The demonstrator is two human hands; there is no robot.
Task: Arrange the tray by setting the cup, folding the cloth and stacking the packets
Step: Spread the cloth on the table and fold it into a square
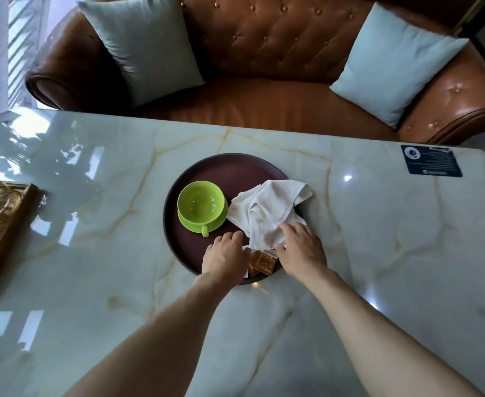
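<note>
A round dark maroon tray (227, 170) lies on the marble table. On its left part a lime green cup (201, 202) stands upright on a matching saucer (188, 223), handle toward me. A crumpled white cloth (267, 210) covers the tray's right side and hangs over its rim. Brown packets (262, 262) lie at the tray's near edge, partly under the cloth and between my hands. My left hand (224, 257) rests palm down on the tray by the packets, fingers curled. My right hand (302, 249) presses on the cloth's near corner, fingers bent over it.
A golden tray (3, 224) with glassware sits at the table's left edge. A dark card (431, 161) lies at the far right. Behind the table (407, 239) stands a brown leather sofa (278, 53) with two pale blue cushions.
</note>
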